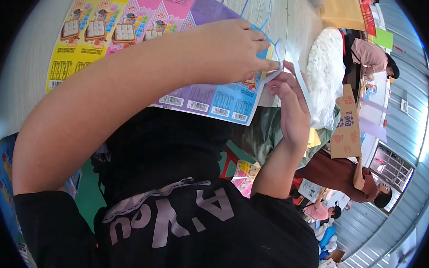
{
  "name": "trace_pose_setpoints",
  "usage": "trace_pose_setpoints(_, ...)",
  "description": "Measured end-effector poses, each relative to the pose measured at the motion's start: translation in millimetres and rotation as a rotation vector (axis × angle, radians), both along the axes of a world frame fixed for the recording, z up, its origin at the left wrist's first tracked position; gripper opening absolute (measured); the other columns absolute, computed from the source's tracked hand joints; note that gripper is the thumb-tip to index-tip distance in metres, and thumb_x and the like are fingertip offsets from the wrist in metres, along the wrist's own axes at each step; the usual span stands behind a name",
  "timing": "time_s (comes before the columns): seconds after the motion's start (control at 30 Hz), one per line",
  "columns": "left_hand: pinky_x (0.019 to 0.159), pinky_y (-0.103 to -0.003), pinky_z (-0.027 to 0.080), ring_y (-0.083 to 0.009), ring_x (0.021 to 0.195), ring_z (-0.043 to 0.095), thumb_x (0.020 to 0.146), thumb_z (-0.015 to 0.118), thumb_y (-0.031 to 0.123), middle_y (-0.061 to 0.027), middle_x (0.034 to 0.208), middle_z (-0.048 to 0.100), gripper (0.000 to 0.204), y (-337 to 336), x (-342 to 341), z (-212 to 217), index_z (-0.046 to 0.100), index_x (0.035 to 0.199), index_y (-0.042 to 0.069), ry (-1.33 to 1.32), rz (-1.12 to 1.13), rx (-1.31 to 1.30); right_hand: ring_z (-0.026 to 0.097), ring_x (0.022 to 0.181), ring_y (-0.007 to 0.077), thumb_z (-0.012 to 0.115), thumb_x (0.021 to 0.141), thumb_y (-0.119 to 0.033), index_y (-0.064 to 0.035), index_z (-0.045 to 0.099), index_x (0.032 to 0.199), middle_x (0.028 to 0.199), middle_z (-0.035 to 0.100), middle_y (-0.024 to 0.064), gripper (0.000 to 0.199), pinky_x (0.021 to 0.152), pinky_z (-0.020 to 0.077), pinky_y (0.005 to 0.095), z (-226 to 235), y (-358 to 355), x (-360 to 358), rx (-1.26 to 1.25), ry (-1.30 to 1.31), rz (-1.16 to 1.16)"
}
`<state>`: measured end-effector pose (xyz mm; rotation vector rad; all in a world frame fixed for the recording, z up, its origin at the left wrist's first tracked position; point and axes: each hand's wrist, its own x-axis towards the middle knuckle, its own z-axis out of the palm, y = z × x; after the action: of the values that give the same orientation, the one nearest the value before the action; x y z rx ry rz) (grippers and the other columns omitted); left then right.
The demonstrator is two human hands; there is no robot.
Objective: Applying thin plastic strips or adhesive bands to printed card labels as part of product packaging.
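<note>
A sheet of printed paper labels [192, 98] in yellow, pink, purple and blue bands lies on the table in front of me. My left hand [237, 51] rests palm down over its blue end, fingers partly bent and one stretched toward the right edge. A narrow white paper strip [300, 80] curls along that edge, past the left fingertip. My right hand [290, 96] is closed at the sheet's edge, thumb and fingers pinching the strip. Thin blue strips [267, 14] stand beyond the left hand. That hand hides part of the sheet.
A large clear bag of white pieces [324, 76] lies to the right. Beyond it a person in brown [337, 175] stands by a cardboard box [347, 125]. Another person in pink [368, 54] is farther off. A yellow container [342, 10] sits at the far right.
</note>
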<state>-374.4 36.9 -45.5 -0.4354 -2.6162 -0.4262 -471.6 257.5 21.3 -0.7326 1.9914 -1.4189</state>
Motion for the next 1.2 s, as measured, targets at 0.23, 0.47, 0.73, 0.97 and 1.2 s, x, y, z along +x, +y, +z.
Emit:
trace_pose_setpoints(0.23,0.113,-0.042,0.044,-0.0286,0.137,0.058,0.099,0.067,0.038,-0.0141,0.142,0.064,0.048,-1.6,1.2,1.5,0.061,0.144,0.021,-0.014,0.057,-0.043,0.056,0.098,0.0112,0.062,0.098,-0.01,0.0045,0.055,0.138,0.116,0.062,0.0052,0.043,0.094,0.0452,0.0287,-1.7,4.9,11.5,0.167,0.076,0.063)
trace_pose_setpoints(0.47,0.113,-0.042,0.045,-0.0286,0.136,0.059,0.097,0.069,0.037,-0.0139,0.142,0.064,0.048,-13.9,5.5,8.8,0.062,0.141,0.019,-0.014,0.044,-0.023,0.052,0.089,0.0074,0.068,0.099,-0.006,0.0008,0.062,0.125,0.107,0.059,0.0013,0.027,0.08,0.0449,0.0234,-4.6,-0.6,14.8,0.167,0.083,0.11)
trace_pose_setpoints(0.73,0.11,-0.042,0.047,-0.028,0.134,0.06,0.092,0.075,0.034,-0.0117,0.132,0.068,0.041,-29.3,7.5,11.8,0.071,0.128,0.015,-0.042,0.08,-0.029,0.055,0.099,0.0104,0.062,0.103,-0.014,-0.0044,0.061,0.115,0.107,0.063,0.0011,0.016,0.092,0.0432,0.027,1.6,-21.8,17.0,0.209,0.17,0.074)
trace_pose_setpoints(0.97,0.105,-0.042,0.047,-0.0321,0.123,0.061,0.095,0.068,0.037,-0.0185,0.123,0.067,0.041,-39.3,7.5,18.5,0.072,0.12,0.005,-0.025,-0.058,0.005,0.055,0.101,0.0095,0.059,0.104,-0.011,0.0007,0.062,0.126,0.112,0.064,0.0026,0.025,0.096,0.041,0.0273,1.1,-16.4,18.5,0.125,0.074,0.012)
trace_pose_setpoints(1.2,0.092,-0.039,0.05,-0.0274,0.107,0.066,0.091,0.069,0.028,-0.0091,0.101,0.069,0.019,-40.7,11.2,44.7,0.075,0.094,0.01,-0.073,-0.076,0.045,0.054,0.104,0.0125,0.061,0.101,-0.015,0.0101,0.051,0.144,0.111,0.062,0.0074,0.051,0.098,0.0389,0.0278,7.3,-14.0,36.4,-0.002,0.044,-0.051)
